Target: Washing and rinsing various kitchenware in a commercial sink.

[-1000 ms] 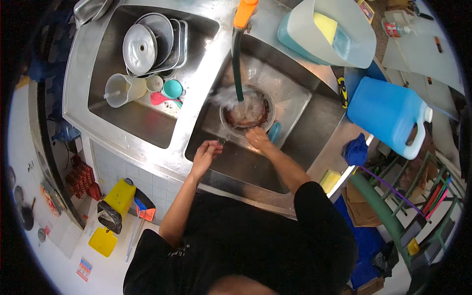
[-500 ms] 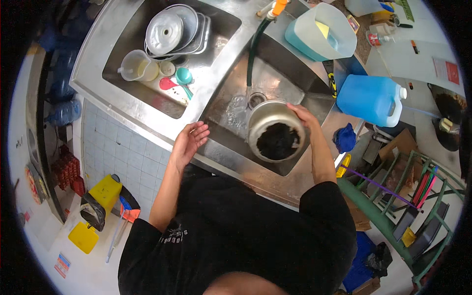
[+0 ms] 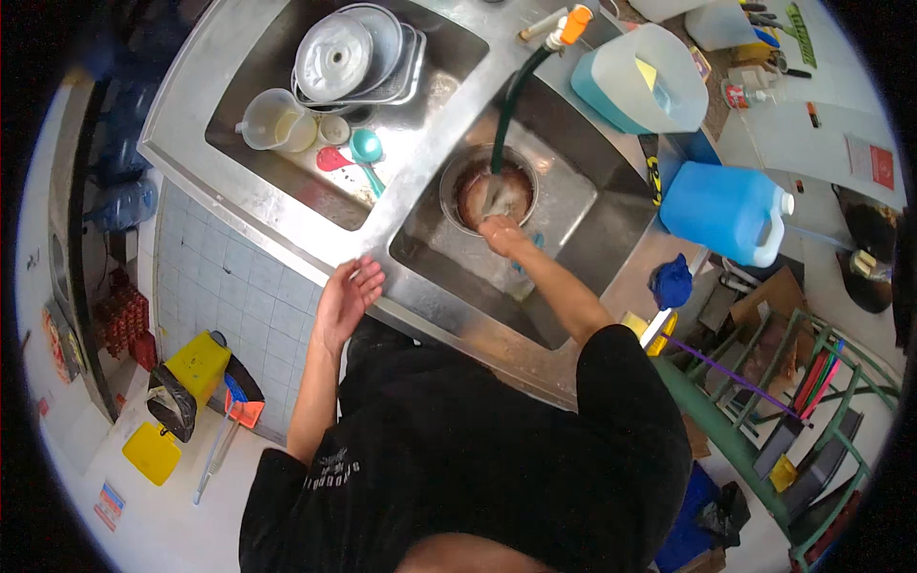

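Note:
Upright in the right-hand sink basin [image 3: 583, 205] stands a metal pot [image 3: 447, 205] with brown, scorched-looking inner walls. A dark green hose [image 3: 512, 110] points down into it, and water runs inside. At the pot's near rim is my right hand [image 3: 503, 236], closed on the edge, its fingertips partly hidden. Beside that wrist, a small teal item [image 3: 537, 241] lies low in the basin, too blurred to name. My left hand [image 3: 351, 296] hovers by the counter's front edge, palm turned up, fingers loose and apart, holding nothing.
The left basin holds metal lids [image 3: 334, 57], a plastic measuring jug [image 3: 277, 122], a red spoon [image 3: 332, 159] and a teal scoop [image 3: 366, 145]. Right of the sink stand a translucent tub [image 3: 621, 91], a blue jerrycan [image 3: 721, 210] and a blue cloth [image 3: 671, 282].
The pot has moved away from me and left, turning from tilted, with its blackened face toward me, to upright beneath the hose. My right hand went with it; my left shifted slightly nearer and left.

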A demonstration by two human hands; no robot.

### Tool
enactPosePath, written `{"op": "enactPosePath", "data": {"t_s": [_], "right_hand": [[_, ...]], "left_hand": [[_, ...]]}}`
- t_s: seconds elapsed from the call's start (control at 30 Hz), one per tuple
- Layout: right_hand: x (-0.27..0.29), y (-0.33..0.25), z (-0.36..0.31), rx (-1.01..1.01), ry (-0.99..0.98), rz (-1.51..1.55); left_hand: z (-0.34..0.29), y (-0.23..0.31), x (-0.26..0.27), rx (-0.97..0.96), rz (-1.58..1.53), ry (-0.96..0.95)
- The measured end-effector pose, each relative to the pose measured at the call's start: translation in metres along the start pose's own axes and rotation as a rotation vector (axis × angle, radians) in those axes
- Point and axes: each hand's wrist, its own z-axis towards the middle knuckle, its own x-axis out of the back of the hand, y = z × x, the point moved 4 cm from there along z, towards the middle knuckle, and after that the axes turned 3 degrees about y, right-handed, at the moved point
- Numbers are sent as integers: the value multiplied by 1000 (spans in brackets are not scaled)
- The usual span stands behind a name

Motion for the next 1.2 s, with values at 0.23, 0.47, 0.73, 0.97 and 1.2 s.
{"op": "enactPosePath", "data": {"t_s": [0.23,0.47,0.73,0.97,1.2], "right_hand": [[-44,27,55,-227,461,-45],[-36,-11,-2,-178,0,211],[76,59,-142,-719,813,1117],[28,43,-218,-113,1403,2397],[198,-6,-303,307,1712,2136]], "left_hand": [[-76,-25,132,-174,139,332],[-127,-144,328,-39,326,727],[-124,-141,412,18,676,729],[-92,-57,365,-440,780,384],[-123,-87,516,-260,1060,273]]}}
